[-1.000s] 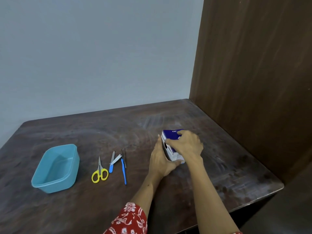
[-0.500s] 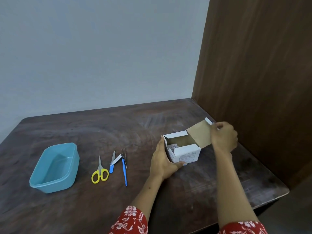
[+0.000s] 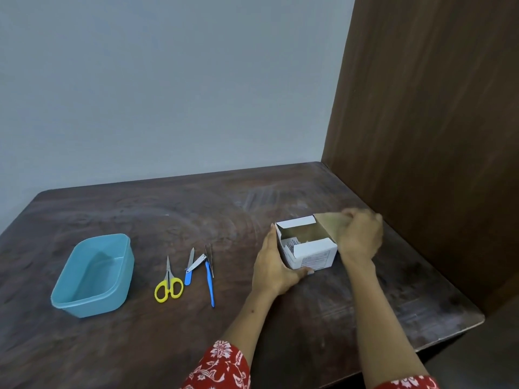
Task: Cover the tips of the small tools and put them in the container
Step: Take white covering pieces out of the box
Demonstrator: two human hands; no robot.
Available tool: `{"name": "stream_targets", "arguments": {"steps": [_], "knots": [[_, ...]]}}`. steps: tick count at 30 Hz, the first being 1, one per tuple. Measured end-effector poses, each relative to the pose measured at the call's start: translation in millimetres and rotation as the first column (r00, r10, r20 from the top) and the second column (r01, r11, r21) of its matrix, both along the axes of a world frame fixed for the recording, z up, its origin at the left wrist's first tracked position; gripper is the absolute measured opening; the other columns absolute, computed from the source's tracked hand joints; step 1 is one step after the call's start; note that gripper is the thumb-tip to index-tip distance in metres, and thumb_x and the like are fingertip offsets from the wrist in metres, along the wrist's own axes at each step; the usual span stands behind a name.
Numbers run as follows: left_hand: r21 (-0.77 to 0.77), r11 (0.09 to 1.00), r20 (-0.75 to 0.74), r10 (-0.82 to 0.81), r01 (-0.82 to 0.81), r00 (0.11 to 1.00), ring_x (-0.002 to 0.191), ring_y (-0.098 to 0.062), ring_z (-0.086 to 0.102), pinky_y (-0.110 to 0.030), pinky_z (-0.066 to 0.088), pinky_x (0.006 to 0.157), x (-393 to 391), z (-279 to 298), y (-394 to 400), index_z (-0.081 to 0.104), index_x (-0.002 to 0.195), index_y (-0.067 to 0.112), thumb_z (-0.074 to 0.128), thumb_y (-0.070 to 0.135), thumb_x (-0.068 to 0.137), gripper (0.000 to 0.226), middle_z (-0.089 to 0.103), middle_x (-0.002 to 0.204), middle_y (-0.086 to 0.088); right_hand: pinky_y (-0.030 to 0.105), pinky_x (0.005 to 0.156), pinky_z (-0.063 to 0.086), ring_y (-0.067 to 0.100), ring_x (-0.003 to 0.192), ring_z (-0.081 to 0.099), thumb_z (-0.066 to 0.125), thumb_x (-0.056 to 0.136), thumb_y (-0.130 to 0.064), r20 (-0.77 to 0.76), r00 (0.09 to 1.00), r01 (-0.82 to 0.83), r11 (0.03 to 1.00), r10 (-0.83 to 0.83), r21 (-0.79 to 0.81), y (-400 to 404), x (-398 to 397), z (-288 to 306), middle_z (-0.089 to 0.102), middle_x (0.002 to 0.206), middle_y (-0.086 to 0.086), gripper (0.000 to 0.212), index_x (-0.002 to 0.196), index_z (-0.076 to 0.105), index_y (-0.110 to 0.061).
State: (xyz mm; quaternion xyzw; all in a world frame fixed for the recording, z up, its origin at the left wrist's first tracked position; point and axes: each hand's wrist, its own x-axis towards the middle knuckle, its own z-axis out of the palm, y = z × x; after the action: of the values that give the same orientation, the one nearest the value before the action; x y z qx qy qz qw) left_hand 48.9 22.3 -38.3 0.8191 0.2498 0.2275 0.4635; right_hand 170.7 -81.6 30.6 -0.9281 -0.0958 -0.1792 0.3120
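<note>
Left hand (image 3: 273,265) flat against white carton (image 3: 307,249), right hand (image 3: 361,237) pinching its flap, teal container (image 3: 94,275), yellow scissors (image 3: 168,284), nail clipper (image 3: 195,263) lying apart on worktop (image 3: 196,214)

Soft even light; right hand (image 3: 361,235) motion-blurred.

You are sitting at what looks like a plain room in a home, not a workshop or lab. A dark wooden table (image 3: 196,214) with a worn, scuffed top stands pushed into a corner, against a bare grey-blue painted wall (image 3: 168,80) and a tall brown wooden panel (image 3: 435,108) on your right, perhaps the side of a wardrobe or a door. What lies on the table is ordinary household stuff: a blue plastic tub (image 3: 65,303), yellow-handled scissors (image 3: 168,284) and a small cardboard box (image 3: 314,255). Your red floral sleeve (image 3: 222,366) is everyday clothing, not workwear.
</note>
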Motion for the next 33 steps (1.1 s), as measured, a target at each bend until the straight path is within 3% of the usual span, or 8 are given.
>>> {"name": "stream_targets", "arguments": {"steps": [3,5,7,11,16,20,29,33], "knots": [[0.004,1.000,0.020,-0.008,0.008,1.000,0.129,0.000,0.035,-0.022,0.032,0.108,0,0,0,0.016,0.147,0.021,0.089,0.039,0.048,0.124,0.035,0.146,0.011,0.033,0.071,0.047,0.030,0.089,0.059,0.061,0.082,-0.009,0.061,0.987,-0.139,0.979,0.149,-0.152,19,-13,26,0.067,0.097,0.009,0.015,0.087,0.073,-0.015],[-0.008,1.000,0.011,-0.006,0.006,1.000,0.131,-0.003,0.035,-0.024,0.031,0.108,-1,1,-1,0.015,0.147,0.022,0.088,0.040,0.048,0.125,0.034,0.147,0.011,0.029,0.066,0.044,0.027,0.090,0.061,0.068,0.081,-0.021,-0.092,0.975,-0.221,0.901,0.201,-0.373,32,-23,40,0.065,0.098,0.007,0.015,0.094,0.069,-0.013],[-0.017,1.000,0.004,-0.010,0.010,1.000,0.133,-0.005,0.035,-0.027,0.032,0.110,-1,1,-2,0.014,0.148,0.023,0.088,0.041,0.048,0.125,0.033,0.148,0.012,0.028,0.066,0.041,0.025,0.098,0.061,0.068,0.081,-0.022,-0.249,0.950,-0.294,0.805,0.188,-0.516,39,-31,48,0.064,0.106,0.006,0.024,0.102,0.061,-0.013],[-0.012,1.000,0.002,-0.018,0.018,1.000,0.132,-0.007,0.037,-0.032,0.036,0.109,-1,1,-2,0.015,0.147,0.023,0.087,0.043,0.048,0.124,0.036,0.147,0.011,0.027,0.073,0.040,0.020,0.106,0.058,0.065,0.079,-0.019,-0.398,0.914,-0.360,0.613,0.079,-0.704,51,-38,52,0.062,0.111,0.002,0.032,0.111,0.059,-0.016],[-0.001,1.000,0.010,-0.018,0.018,1.000,0.133,-0.007,0.035,-0.027,0.033,0.109,-1,2,-2,0.013,0.148,0.022,0.087,0.040,0.051,0.123,0.033,0.149,0.009,0.026,0.077,0.039,0.016,0.106,0.057,0.061,0.083,-0.030,-0.491,0.871,-0.441,0.459,0.012,-0.771,58,-36,45,0.057,0.103,-0.003,0.018,0.099,0.056,-0.021],[0.006,1.000,0.020,-0.019,0.019,1.000,0.136,-0.008,0.030,-0.023,0.028,0.107,0,3,-2,0.012,0.149,0.019,0.086,0.041,0.055,0.122,0.028,0.152,0.007,0.023,0.072,0.039,0.015,0.109,0.058,0.056,0.088,-0.020,-0.474,0.879,-0.434,0.512,0.059,-0.741,61,-38,27,0.061,0.119,-0.003,0.022,0.110,0.059,-0.019],[0.026,1.000,0.016,-0.012,0.012,1.000,0.136,-0.010,0.033,-0.027,0.032,0.109,0,1,-1,0.013,0.149,0.017,0.086,0.042,0.054,0.123,0.030,0.151,0.006,0.028,0.072,0.040,0.024,0.105,0.059,0.055,0.087,-0.017,-0.397,0.895,-0.424,0.669,0.205,-0.610,59,-32,18,0.062,0.118,0.005,0.025,0.112,0.058,-0.014],[0.022,1.000,0.023,-0.009,0.009,1.000,0.134,-0.008,0.033,-0.017,0.027,0.103,0,1,-1,0.013,0.148,0.016,0.087,0.038,0.053,0.123,0.031,0.149,0.007,0.030,0.076,0.042,0.025,0.110,0.057,0.058,0.086,-0.014,-0.279,0.939,-0.335,0.714,0.201,-0.614,55,-30,27,0.060,0.120,0.006,0.029,0.115,0.057,-0.014]]}}
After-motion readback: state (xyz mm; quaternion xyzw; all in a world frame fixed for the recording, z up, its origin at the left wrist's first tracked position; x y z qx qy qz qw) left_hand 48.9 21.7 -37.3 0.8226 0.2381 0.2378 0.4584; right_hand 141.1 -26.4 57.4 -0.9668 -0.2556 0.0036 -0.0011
